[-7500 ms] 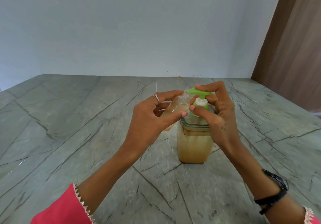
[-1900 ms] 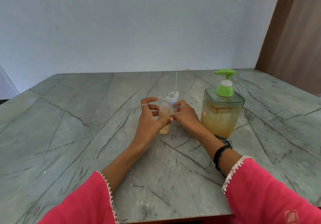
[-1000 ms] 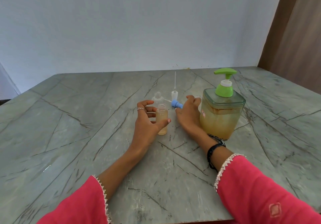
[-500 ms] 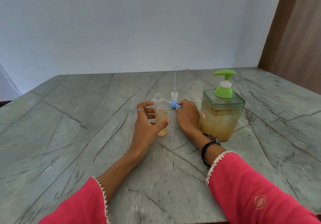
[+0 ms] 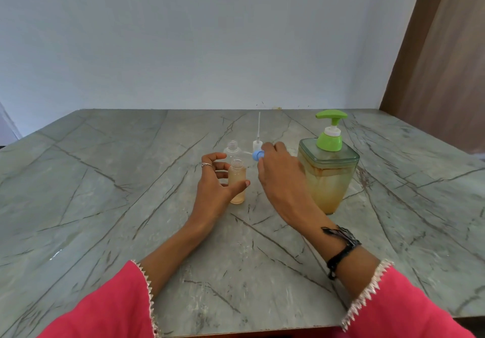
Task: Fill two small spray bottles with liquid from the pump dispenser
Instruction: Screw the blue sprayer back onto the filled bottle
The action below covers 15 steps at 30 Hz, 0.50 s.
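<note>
On a grey veined counter point(image 5: 105, 206), the left hand point(image 5: 215, 188) curls round a filled, uncapped spray bottle point(image 5: 237, 182) standing upright while the right hand point(image 5: 275, 169) pinches a blue spray cap point(image 5: 256, 155), an empty bottle point(image 5: 232, 150) just behind, the green-topped pump dispenser point(image 5: 328, 175) at right.

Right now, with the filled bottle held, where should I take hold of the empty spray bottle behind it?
Grip the empty spray bottle round its clear body below the threaded neck, probably coming from the left or above. It stands upright and uncapped; the filled bottle and left hand stand in front, and the right hand with the blue spray cap is close on its right.
</note>
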Each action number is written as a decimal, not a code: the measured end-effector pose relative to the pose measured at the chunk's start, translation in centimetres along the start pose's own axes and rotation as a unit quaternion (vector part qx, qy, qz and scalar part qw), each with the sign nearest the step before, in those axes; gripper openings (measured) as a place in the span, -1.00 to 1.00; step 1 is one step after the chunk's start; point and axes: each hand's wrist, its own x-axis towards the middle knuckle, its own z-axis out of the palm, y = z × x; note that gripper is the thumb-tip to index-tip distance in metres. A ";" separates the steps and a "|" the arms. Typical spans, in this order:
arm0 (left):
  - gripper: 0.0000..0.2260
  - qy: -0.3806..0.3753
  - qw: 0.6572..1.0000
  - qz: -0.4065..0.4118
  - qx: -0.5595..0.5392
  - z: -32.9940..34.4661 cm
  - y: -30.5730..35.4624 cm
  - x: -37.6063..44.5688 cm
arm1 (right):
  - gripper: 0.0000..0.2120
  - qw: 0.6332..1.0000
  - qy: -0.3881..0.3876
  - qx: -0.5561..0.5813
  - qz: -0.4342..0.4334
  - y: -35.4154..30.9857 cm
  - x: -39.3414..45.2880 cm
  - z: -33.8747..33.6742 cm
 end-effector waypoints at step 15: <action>-0.45 -0.009 1.000 -0.016 -0.022 0.0 0.1 -0.3 | -0.87 0.926 0.217 0.305 -0.038 0.6 -1.5 -6.3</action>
